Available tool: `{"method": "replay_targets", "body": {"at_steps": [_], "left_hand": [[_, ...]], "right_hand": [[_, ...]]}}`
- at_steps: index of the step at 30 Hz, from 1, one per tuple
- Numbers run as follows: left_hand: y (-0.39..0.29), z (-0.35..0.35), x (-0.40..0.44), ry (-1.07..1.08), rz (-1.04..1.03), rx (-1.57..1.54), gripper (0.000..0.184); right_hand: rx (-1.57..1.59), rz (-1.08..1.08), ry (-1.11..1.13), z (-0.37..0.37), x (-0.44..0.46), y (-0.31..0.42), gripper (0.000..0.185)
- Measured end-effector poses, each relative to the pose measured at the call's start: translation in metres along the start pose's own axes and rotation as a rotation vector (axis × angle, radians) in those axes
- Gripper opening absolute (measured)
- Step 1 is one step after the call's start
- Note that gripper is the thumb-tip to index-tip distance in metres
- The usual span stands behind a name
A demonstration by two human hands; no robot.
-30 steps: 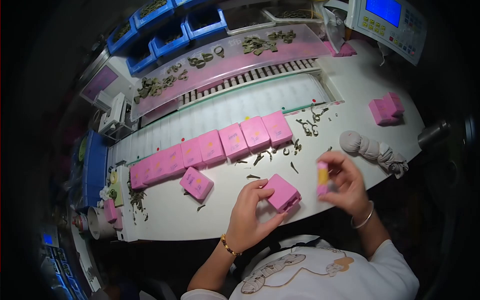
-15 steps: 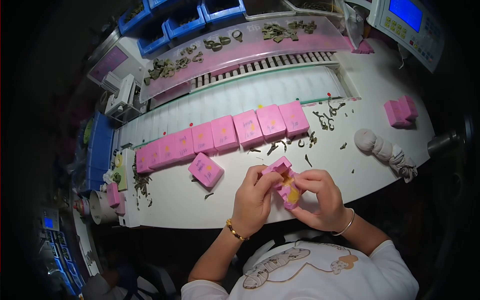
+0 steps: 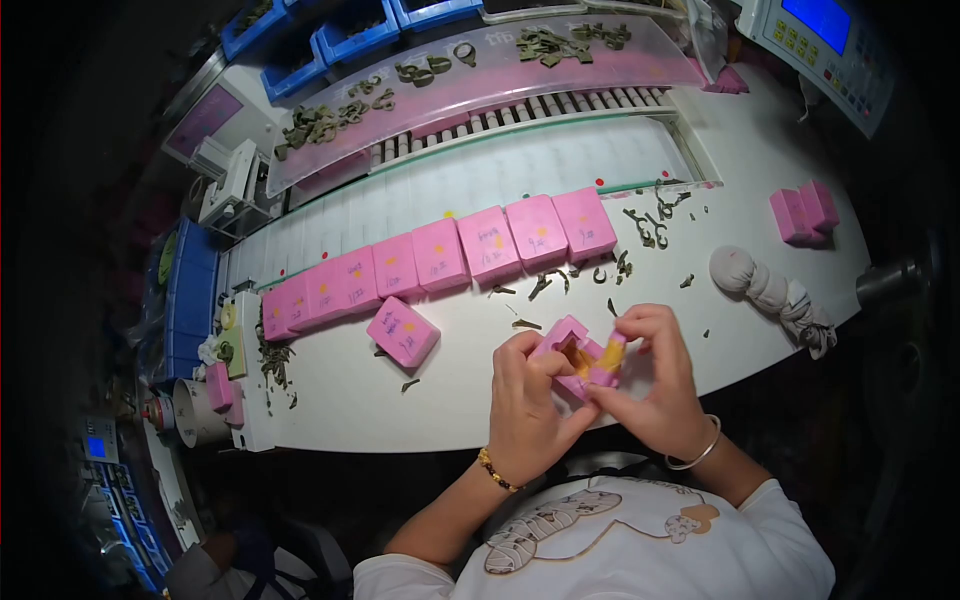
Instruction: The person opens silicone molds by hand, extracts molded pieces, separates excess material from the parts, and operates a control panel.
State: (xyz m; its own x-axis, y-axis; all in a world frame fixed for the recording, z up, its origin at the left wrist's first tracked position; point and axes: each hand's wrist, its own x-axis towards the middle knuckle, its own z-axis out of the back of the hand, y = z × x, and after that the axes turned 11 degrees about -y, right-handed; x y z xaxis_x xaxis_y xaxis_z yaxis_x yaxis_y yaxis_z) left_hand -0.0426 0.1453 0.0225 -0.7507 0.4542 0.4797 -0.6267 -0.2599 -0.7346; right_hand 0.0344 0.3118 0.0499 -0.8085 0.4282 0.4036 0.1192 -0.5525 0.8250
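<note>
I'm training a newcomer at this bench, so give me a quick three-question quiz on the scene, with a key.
1. True or false: the loose block lies on the person's side of the row of pink blocks.
2. What does the right hand hold?
A) a rolled cloth
B) a pink-and-yellow piece
C) a blue bin
3. Fill in: the beaded bracelet is on the ____ wrist.

Key: 1 true; 2 B; 3 left.

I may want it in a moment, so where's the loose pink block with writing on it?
In the head view, the loose pink block lies left of your left hand, just below the long row of pink blocks.
</note>
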Motion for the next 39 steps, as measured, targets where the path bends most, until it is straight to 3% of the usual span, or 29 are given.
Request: {"method": "replay_targets", "body": {"at_steps": [5, 15, 17, 22, 25, 27, 31, 34, 38, 39], "left_hand": [[0.001, -0.013, -0.007, -0.132, -0.035, 0.058, 0.064], [-0.004, -0.015, -0.013, -0.134, -0.093, 0.119, 0.060], [-0.005, -0.014, -0.016, -0.091, -0.200, 0.236, 0.063], [-0.009, -0.006, -0.021, 0.021, -0.218, 0.229, 0.054], [-0.005, 0.004, -0.014, 0.017, -0.258, 0.154, 0.052], [-0.003, 0.011, -0.005, 0.019, -0.261, 0.090, 0.049], [0.002, 0.031, 0.014, -0.058, -0.144, -0.088, 0.041], [0.023, 0.028, 0.009, -0.005, -0.068, -0.249, 0.040], [0.022, 0.023, 0.013, -0.039, 0.061, -0.361, 0.038], [0.016, 0.023, 0.018, -0.077, 0.222, -0.447, 0.037]], "right_hand": [[-0.132, 0.075, 0.010, -0.032, -0.003, -0.004, 0.057], [-0.069, 0.033, 0.021, -0.023, -0.012, -0.015, 0.059], [-0.100, 0.036, 0.025, -0.024, -0.011, -0.016, 0.059], [-0.155, 0.032, 0.042, -0.024, -0.010, -0.015, 0.058], [-0.139, -0.019, 0.096, -0.021, -0.007, -0.012, 0.067], [0.157, -0.091, 0.163, -0.013, 0.001, -0.007, 0.078], [0.315, -0.084, 0.318, 0.002, 0.020, -0.013, 0.075], [0.376, -0.128, 0.234, -0.007, 0.023, -0.020, 0.048], [0.254, -0.042, 0.191, -0.013, 0.024, -0.021, 0.043], [0.293, -0.097, 0.162, -0.015, 0.025, -0.019, 0.040]]}}
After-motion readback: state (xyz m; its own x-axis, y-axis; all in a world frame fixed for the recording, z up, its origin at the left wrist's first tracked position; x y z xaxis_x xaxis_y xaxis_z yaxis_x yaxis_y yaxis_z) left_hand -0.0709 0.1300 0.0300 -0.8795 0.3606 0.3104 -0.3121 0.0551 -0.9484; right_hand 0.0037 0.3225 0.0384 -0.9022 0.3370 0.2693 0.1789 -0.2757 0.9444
